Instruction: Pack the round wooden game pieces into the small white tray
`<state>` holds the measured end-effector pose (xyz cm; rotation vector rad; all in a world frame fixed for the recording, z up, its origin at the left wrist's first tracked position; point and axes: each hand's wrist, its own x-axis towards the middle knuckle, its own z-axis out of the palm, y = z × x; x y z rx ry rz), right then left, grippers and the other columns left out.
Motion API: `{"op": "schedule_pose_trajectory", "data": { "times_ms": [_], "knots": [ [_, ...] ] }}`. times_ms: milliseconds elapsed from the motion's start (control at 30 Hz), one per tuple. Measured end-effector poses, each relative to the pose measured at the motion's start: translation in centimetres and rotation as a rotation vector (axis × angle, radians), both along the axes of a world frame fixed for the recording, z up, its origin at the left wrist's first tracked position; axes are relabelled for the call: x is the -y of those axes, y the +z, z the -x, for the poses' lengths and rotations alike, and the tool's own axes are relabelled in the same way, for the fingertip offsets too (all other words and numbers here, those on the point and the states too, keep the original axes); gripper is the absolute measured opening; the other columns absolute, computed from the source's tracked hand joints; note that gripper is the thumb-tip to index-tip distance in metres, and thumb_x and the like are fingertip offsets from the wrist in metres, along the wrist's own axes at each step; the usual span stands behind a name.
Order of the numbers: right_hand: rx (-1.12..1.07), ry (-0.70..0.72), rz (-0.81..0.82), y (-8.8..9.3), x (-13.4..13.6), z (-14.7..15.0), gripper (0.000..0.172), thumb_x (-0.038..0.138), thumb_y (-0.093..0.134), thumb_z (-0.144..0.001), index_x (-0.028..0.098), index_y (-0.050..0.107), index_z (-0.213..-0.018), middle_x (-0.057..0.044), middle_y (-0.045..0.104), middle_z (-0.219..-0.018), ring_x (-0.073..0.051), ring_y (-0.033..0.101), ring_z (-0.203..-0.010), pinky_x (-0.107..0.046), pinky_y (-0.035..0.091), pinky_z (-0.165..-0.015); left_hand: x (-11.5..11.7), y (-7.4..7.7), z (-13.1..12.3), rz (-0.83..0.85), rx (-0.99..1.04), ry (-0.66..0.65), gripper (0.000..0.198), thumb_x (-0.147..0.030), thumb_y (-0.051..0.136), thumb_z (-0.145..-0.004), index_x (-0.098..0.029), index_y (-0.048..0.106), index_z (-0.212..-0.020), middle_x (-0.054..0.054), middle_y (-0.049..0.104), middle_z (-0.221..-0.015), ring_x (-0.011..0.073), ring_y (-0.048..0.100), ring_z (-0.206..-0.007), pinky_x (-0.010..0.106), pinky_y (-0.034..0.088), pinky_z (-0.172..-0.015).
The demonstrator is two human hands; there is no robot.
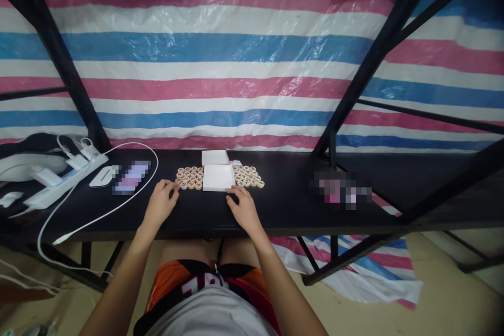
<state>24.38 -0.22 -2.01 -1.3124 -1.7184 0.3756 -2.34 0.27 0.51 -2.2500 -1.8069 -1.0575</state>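
Two groups of round wooden game pieces lie on a black table (283, 210): several pieces on the left (190, 177) and several on the right (248, 176). Between them sit a white box (218, 177) and, just behind it, a second white box part (214, 157). My left hand (160, 203) rests on the table with its fingers curled, fingertips touching the left group's near edge. My right hand (243, 209) lies on the table below the white box, fingers bent down and slightly apart, holding nothing visible.
At the left lie a white power strip (65, 181) with white cables (98, 215), a white mouse (101, 176) and a blurred flat item (132, 176). A blurred object (340, 189) sits at the right. Black metal frame bars (362, 73) rise before a striped tarp.
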Motion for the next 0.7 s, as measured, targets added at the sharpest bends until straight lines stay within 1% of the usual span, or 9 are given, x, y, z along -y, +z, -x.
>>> {"op": "schedule_pose_trajectory", "data": {
  "times_ms": [67, 167, 233, 300, 367, 467, 600, 700],
  "knots": [
    [-0.001, 0.010, -0.001, 0.1, 0.0, 0.0, 0.021, 0.022, 0.052, -0.081, 0.021, 0.067, -0.097, -0.008, 0.060, -0.113, -0.022, 0.053, -0.106, -0.040, 0.039, -0.098, 0.5, 0.2, -1.4, -0.023, 0.002, -0.026, 0.025, -0.027, 0.042, -0.086, -0.018, 0.064, -0.095, 0.008, 0.057, -0.094, 0.0232, 0.055, -0.095, 0.038, 0.045, -0.090],
    [0.001, 0.014, 0.003, 0.3, 0.1, 0.0, 0.022, 0.022, 0.052, -0.081, 0.021, 0.067, -0.097, -0.008, 0.060, -0.112, -0.022, 0.054, -0.106, -0.039, 0.039, -0.097, 1.1, 0.1, -4.4, 0.029, -0.003, -0.165, 0.026, -0.026, 0.041, -0.088, -0.020, 0.063, -0.100, 0.007, 0.058, -0.099, 0.0210, 0.057, -0.095, 0.035, 0.047, -0.089],
    [-0.003, 0.017, 0.003, 0.3, 0.2, 0.0, 0.021, 0.022, 0.052, -0.081, 0.021, 0.067, -0.097, -0.008, 0.061, -0.112, -0.022, 0.054, -0.105, -0.039, 0.039, -0.097, 1.1, -0.3, -6.2, 0.058, -0.028, -0.217, 0.027, -0.025, 0.042, -0.087, -0.021, 0.061, -0.106, 0.008, 0.056, -0.109, 0.0213, 0.057, -0.099, 0.035, 0.048, -0.088],
    [-0.009, 0.023, 0.002, 0.4, 0.2, 0.0, 0.021, 0.022, 0.052, -0.081, 0.022, 0.067, -0.097, -0.008, 0.061, -0.112, -0.022, 0.054, -0.106, -0.039, 0.039, -0.097, 0.7, -0.9, -7.4, 0.062, -0.064, -0.225, 0.031, -0.023, 0.044, -0.087, -0.022, 0.058, -0.114, 0.010, 0.052, -0.120, 0.0235, 0.055, -0.107, 0.037, 0.048, -0.090],
    [-0.010, 0.021, 0.006, 0.4, 0.2, 0.1, 0.021, 0.022, 0.052, -0.081, 0.022, 0.066, -0.097, -0.008, 0.061, -0.111, -0.022, 0.054, -0.105, -0.039, 0.039, -0.097, 0.2, -1.3, -7.9, 0.059, -0.096, -0.213, 0.034, -0.023, 0.046, -0.086, -0.020, 0.056, -0.119, 0.011, 0.050, -0.125, 0.0260, 0.052, -0.113, 0.040, 0.046, -0.093],
    [-0.003, 0.011, 0.019, 0.5, 0.2, 0.2, 0.021, 0.022, 0.052, -0.081, 0.021, 0.066, -0.096, -0.008, 0.060, -0.111, -0.022, 0.054, -0.105, -0.038, 0.040, -0.097, -0.3, -1.6, -7.8, 0.065, -0.113, -0.199, 0.035, -0.021, 0.046, -0.086, -0.017, 0.056, -0.119, 0.013, 0.051, -0.125, 0.0270, 0.050, -0.115, 0.042, 0.044, -0.096],
    [0.003, 0.019, 0.016, 0.6, 0.4, 0.3, 0.021, 0.021, 0.051, -0.081, 0.021, 0.067, -0.096, -0.008, 0.059, -0.113, -0.022, 0.054, -0.105, -0.038, 0.040, -0.098, 0.0, -1.4, -7.6, 0.073, -0.134, -0.231, 0.035, -0.020, 0.044, -0.087, -0.015, 0.056, -0.119, 0.013, 0.055, -0.121, 0.0264, 0.051, -0.112, 0.043, 0.043, -0.096],
    [0.000, 0.037, 0.008, 0.5, 0.4, 0.2, 0.021, 0.021, 0.051, -0.081, 0.021, 0.067, -0.095, -0.008, 0.059, -0.112, -0.021, 0.055, -0.104, -0.037, 0.040, -0.097, 0.2, -1.2, -7.6, 0.067, -0.129, -0.251, 0.034, -0.020, 0.044, -0.087, -0.016, 0.057, -0.119, 0.012, 0.058, -0.118, 0.0253, 0.053, -0.109, 0.042, 0.044, -0.095]
  ]
}}
